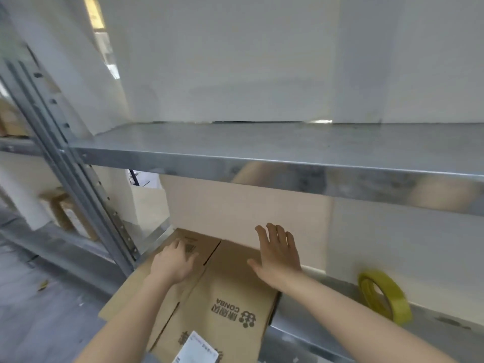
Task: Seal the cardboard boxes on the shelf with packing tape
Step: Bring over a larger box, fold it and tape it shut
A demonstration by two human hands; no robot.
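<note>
The box (217, 305) lies closed under our left hand (172, 263) and right hand (277, 255), fingers straight and flat. We judge its seam untaped; the tape (383, 294) stands untouched on the shelf (445, 323).

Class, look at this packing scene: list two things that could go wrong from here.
The tape roll stands on edge on the shelf, so it might roll off. The left hand and right hand rest on the box flaps; reaching for tape may let the seam open.
</note>
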